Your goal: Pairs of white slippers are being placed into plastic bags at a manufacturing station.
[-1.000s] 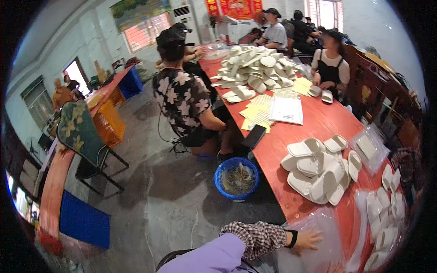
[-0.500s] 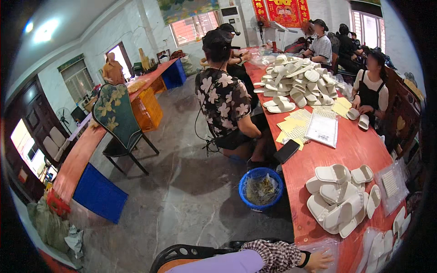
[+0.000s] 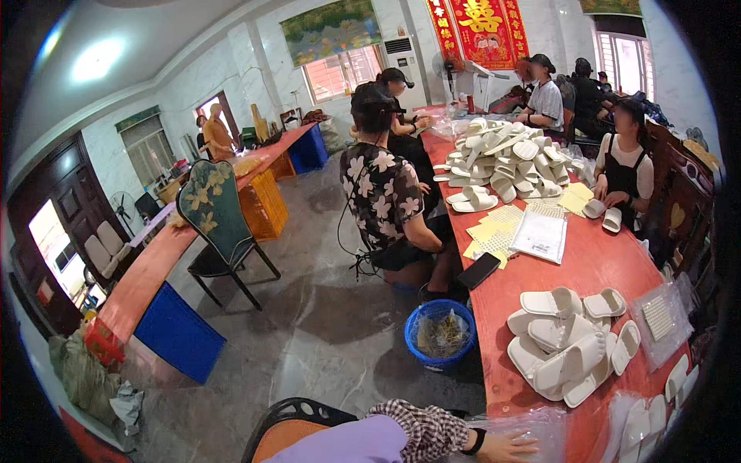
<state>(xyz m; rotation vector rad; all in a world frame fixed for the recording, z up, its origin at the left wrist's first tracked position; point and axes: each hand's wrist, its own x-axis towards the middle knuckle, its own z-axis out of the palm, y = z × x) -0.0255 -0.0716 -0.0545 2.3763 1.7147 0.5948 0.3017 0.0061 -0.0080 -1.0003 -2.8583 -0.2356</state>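
My left hand (image 3: 502, 446) rests at the bottom of the view, fingers stretched out over a clear plastic bag (image 3: 532, 423) on the red table (image 3: 502, 370). A checkered sleeve cover and a black wristband are on that arm. The bag reaches the table's near left edge. Just beyond my hand lies a stack of white open-toe slippers (image 3: 567, 343). More white slippers (image 3: 641, 432), partly under clear plastic, lie to the right of the hand. My right hand is out of view.
A large slipper pile (image 3: 509, 154), yellow sheets (image 3: 494, 231), a white packet (image 3: 540, 236) and a black phone (image 3: 479, 271) lie farther along the table. A blue bin (image 3: 440, 332) stands on the floor beside it. Several people sit around the table.
My left hand has moved left toward the table edge, and the plastic bag under it now reaches farther that way. The whole view has shifted slightly. A far person in orange has turned.
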